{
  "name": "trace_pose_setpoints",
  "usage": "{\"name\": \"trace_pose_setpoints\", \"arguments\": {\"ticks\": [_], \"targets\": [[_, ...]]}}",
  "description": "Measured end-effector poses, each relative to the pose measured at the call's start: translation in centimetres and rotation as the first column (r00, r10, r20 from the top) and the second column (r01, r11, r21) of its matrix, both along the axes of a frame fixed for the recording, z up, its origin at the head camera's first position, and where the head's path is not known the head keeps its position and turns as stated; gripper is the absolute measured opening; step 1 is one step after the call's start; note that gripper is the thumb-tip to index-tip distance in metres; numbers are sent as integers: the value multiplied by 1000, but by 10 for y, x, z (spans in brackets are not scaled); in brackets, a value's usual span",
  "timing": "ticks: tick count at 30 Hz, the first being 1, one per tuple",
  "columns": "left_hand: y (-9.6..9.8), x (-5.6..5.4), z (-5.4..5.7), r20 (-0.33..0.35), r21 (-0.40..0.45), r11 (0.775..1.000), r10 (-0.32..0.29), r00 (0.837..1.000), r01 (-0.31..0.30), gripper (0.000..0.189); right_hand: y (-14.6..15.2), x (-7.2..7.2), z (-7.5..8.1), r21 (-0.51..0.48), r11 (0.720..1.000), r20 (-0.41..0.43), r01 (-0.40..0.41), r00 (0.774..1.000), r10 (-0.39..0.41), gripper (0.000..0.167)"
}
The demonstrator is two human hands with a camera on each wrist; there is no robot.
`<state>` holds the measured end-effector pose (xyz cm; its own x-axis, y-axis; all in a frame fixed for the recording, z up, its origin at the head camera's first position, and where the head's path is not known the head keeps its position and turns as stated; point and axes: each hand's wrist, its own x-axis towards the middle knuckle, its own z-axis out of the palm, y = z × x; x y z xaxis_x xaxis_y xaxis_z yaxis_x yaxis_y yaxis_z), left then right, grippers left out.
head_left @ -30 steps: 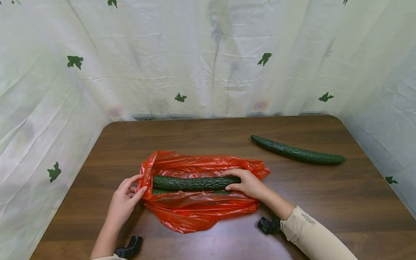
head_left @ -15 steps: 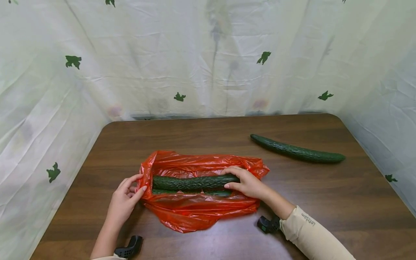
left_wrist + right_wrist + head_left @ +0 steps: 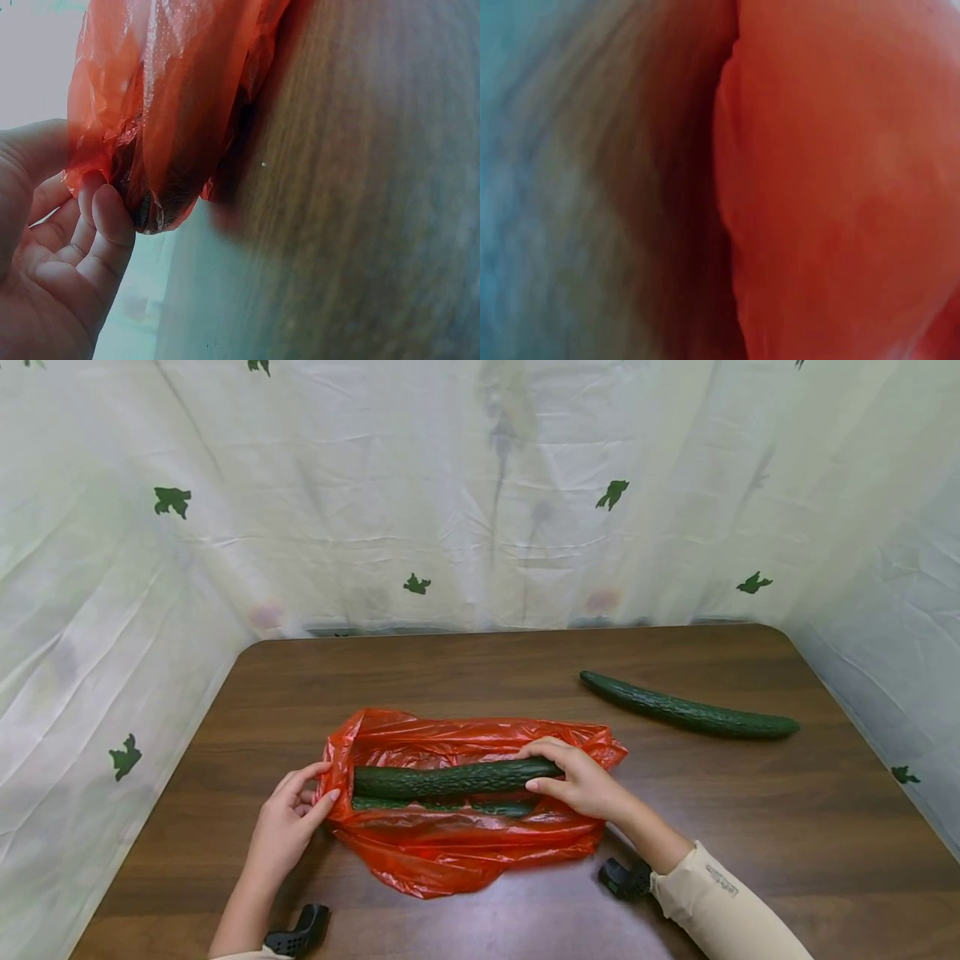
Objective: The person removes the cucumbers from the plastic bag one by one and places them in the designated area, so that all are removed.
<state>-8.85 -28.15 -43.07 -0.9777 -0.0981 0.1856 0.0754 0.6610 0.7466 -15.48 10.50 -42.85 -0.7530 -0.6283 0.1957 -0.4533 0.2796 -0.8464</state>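
A red plastic bag [image 3: 442, 843] lies on its side across the table, its mouth spread open upward. Inside it, a dark green cucumber [image 3: 450, 781] lies lengthwise, and a second cucumber [image 3: 502, 808] shows partly beneath it along the near side. My right hand [image 3: 581, 781] grips the upper cucumber by its right end, thumb on the near side and fingers over the far side. At the bag's left end my left hand [image 3: 288, 818] pinches the red plastic between thumb and fingers. In the left wrist view that hand [image 3: 67, 247] holds the bag's corner [image 3: 150, 180].
Another long cucumber [image 3: 690, 710] lies on the brown wooden table [image 3: 420, 672] at the back right. Pale curtains [image 3: 480, 527] with green leaf shapes hang around the table's back and sides. Black wrist devices [image 3: 300, 931] are on both forearms.
The right end of the upper cucumber has risen slightly and shifted a little right with my right hand. More of the lower cucumber shows. My left hand stays in place.
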Motion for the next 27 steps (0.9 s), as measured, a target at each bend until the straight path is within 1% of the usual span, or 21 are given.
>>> {"name": "trace_pose_setpoints", "arguments": {"ticks": [3, 9, 11, 15, 22, 25, 27], "targets": [[0, 0, 0, -6, 0, 1000, -2, 1000, 2, 38, 3, 2, 4, -3, 1000, -18, 12, 1000, -12, 32], [0, 0, -1, -16, -5, 1000, -5, 1000, 5, 39, 8, 15, 33, -33, 999, -58, 16, 998, -18, 30], [0, 0, -1, -16, -5, 1000, -5, 1000, 5, 39, 11, 17, 39, -40, 999, -66, 19, 998, -21, 30], [0, 0, -1, -20, -6, 1000, -5, 1000, 5, 39, 20, 20, 42, -56, 998, -97, 23, 995, -28, 31], [-2, -1, -3, -10, -14, 1000, -6, 1000, 6, 39, 44, 10, 23, -119, 993, -115, 21, 993, -34, 35], [-2, -1, -2, -8, -11, 1000, -6, 1000, 6, 39, 51, 12, 28, -131, 991, -122, 40, 991, -56, 36], [-1, 0, -1, -10, -6, 1000, -5, 1000, 5, 39, 54, 16, 36, -138, 989, -125, 56, 989, -74, 36]]}}
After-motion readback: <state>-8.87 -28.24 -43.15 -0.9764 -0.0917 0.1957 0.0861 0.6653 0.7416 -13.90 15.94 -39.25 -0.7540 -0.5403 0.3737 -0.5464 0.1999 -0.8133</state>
